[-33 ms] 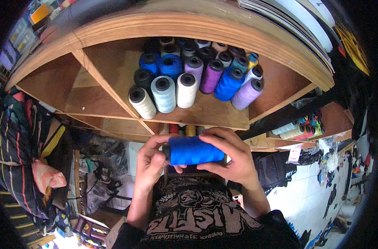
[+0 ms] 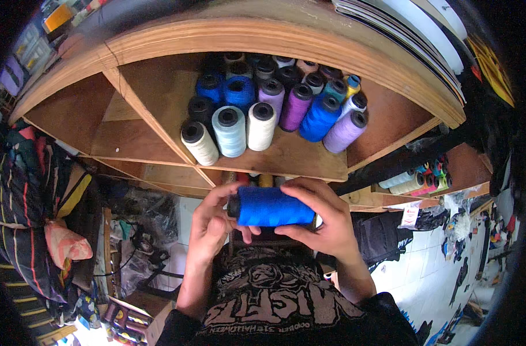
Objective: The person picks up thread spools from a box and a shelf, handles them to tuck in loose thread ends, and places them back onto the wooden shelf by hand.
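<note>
A spool of bright blue thread (image 2: 274, 206) lies sideways in front of my chest, its dark core end pointing left. My right hand (image 2: 329, 222) grips its right part, with the fingers over the top and the thumb below. At the core end, my left hand (image 2: 212, 222) has its fingers curled around and behind the spool. The left thumb sits just off the core, and some left fingertips show under the spool.
Above my hands, a wooden shelf (image 2: 274, 34) holds several upright thread spools, among them a cream one (image 2: 261, 128), a pale blue one (image 2: 229, 132) and a lilac one (image 2: 345, 132). More spools (image 2: 410, 182) lie on a lower shelf at right. Striped fabric (image 2: 29, 230) hangs at left.
The blue spool has shifted very slightly up and right in my hands. My left thumb has moved a little away from the core end.
</note>
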A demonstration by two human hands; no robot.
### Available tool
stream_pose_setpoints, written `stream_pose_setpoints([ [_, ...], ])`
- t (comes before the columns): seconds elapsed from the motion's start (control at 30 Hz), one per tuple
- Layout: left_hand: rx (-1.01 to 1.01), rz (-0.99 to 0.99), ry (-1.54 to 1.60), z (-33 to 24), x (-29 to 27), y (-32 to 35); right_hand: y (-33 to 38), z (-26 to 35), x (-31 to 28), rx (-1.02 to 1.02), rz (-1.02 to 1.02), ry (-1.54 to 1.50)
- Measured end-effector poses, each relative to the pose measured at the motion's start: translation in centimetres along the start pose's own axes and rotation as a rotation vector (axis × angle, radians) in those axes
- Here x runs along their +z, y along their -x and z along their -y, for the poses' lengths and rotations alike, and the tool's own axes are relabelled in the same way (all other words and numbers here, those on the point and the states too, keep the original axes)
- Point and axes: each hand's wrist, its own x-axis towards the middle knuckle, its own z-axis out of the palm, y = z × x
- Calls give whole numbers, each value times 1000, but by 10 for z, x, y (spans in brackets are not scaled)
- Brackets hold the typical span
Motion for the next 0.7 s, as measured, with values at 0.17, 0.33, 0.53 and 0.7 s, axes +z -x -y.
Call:
stream_pose_setpoints([
  [0.17,139,11,-424,-8,9,0,-3,4,-2,-46,-2,-14],
  [0.33,197,12,-500,-9,16,0,-11,16,-5,-140,-93,78],
  [0.53,222,1,-499,-8,17,0,-17,17,4,-179,-138,-37],
  [0.7,186,-58,-474,-7,19,1,-14,13,11,-144,-153,-77],
])
